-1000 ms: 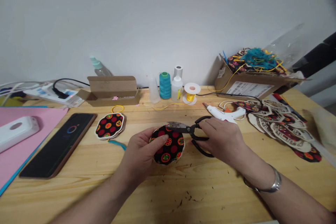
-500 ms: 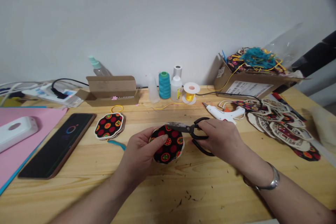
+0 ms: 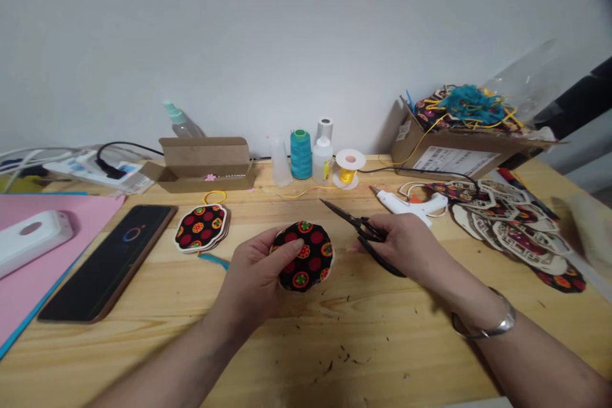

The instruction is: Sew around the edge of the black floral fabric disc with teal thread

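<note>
Scissors have come off the upper edge of the flower-patterned fabric disc, pulled away with the right hand; disc has barely shifted. Blades look together, tips pointing to 11 o'clock, apart from disc. Left hand clamped on disc's left edge, thumb on top; can't tell if it touches the wooden table. Right hand clamped around scissor handles, silver bracelet on wrist. Clock centred on disc, 12 = wall: scissors at 2, near; white glue gun at 2, past scissors; cardboard box farther along 2, heaped with patterned pieces and teal threads; pile of wooden-framed patterned pieces at 3. Teal thread cone at 12, yellow cord spool at 1. Smartphone at 9, stack of patterned pieces between 9 and 10. Dark scraps around 6.
</note>
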Available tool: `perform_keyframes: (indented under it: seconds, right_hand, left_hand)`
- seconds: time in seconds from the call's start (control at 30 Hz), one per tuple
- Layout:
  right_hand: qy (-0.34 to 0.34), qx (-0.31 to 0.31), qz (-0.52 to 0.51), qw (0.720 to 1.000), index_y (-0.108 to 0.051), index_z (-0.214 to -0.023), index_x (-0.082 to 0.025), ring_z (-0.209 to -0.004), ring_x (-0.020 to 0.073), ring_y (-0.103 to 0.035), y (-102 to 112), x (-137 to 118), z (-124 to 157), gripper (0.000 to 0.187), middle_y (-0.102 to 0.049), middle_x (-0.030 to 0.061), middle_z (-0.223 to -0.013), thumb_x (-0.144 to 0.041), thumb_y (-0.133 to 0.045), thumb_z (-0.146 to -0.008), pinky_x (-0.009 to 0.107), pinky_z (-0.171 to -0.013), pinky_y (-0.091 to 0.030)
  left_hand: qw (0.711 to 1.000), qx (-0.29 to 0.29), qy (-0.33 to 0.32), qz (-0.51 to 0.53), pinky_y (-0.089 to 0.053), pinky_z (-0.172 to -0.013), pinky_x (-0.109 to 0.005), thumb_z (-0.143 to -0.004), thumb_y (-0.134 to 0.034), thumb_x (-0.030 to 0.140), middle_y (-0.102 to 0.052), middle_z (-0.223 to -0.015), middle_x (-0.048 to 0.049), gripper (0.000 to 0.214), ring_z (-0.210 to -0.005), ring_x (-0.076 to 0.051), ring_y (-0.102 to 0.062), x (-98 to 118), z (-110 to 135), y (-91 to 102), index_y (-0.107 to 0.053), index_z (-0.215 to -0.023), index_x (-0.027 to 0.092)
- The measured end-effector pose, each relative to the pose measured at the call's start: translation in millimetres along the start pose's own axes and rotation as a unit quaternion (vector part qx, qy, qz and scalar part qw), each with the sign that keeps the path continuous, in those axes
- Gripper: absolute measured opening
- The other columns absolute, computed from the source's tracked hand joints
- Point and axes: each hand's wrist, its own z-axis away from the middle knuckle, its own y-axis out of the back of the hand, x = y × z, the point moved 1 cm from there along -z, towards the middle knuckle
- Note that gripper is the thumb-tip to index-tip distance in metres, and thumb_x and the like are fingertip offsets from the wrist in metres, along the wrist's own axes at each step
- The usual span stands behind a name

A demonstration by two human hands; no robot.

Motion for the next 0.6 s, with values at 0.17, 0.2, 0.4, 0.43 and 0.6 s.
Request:
perform_keyframes:
  seconds: [0.17,0.2,0.4,0.43,0.6]
  right_hand:
    - [0.026,0.032,0.222,0.974,-0.062,-0.069,-0.019,-0.053,0.0174,-0.056,-2,-5,2,0.032,-0.064,0.005,-0.061,-0.05,-0.053,-0.075,0.025,-0.046,-0.023]
    - [0.031,0.031,0.248,0.968,-0.062,-0.07,-0.019,-0.054,0.0181,-0.057,-3,-6,2,0.032,-0.065,0.0057,-0.063,-0.05,-0.053,-0.076,0.025,-0.046,-0.023]
    - [0.07,0.011,0.282,0.957,-0.06,-0.074,-0.018,-0.059,0.0209,-0.061,0,-16,10,0.026,-0.066,0.0058,-0.067,-0.044,-0.055,-0.076,0.027,-0.047,-0.025]
    - [0.08,0.001,0.283,0.956,-0.059,-0.073,-0.018,-0.06,0.0209,-0.061,2,-16,14,0.023,-0.066,0.0053,-0.067,-0.041,-0.056,-0.076,0.027,-0.047,-0.026]
    - [0.091,-0.065,0.26,0.959,-0.055,-0.071,-0.019,-0.058,0.0179,-0.06,22,6,49,0.013,-0.064,0.0019,-0.066,-0.031,-0.058,-0.074,0.026,-0.049,-0.029]
  left_hand:
    - [1.0,0.016,-0.02,0.014,-0.056,-0.061,-0.03,-0.065,-0.07,0.018,-0.074,-0.073,-0.0056,0.02,-0.063,-0.02,-0.068,1,-3,0.7,-0.068,-0.084,0.014]
    - [0.999,0.018,-0.023,0.019,-0.056,-0.061,-0.03,-0.065,-0.07,0.018,-0.074,-0.073,-0.0053,0.019,-0.063,-0.019,-0.068,2,-4,0.6,-0.068,-0.084,0.014]
    - [0.997,-0.006,-0.041,0.065,-0.054,-0.062,-0.028,-0.068,-0.066,0.018,-0.074,-0.078,-0.008,0.018,-0.069,-0.019,-0.068,8,-5,1.7,-0.068,-0.084,0.011]
    - [0.996,-0.002,-0.047,0.073,-0.054,-0.061,-0.028,-0.068,-0.066,0.017,-0.074,-0.076,-0.0083,0.017,-0.068,-0.019,-0.068,9,-6,2.4,-0.067,-0.083,0.01]
    - [0.992,0.04,-0.067,0.099,-0.054,-0.057,-0.025,-0.064,-0.067,0.015,-0.073,-0.072,-0.0056,0.017,-0.064,-0.017,-0.066,11,-10,4.6,-0.067,-0.08,0.011]
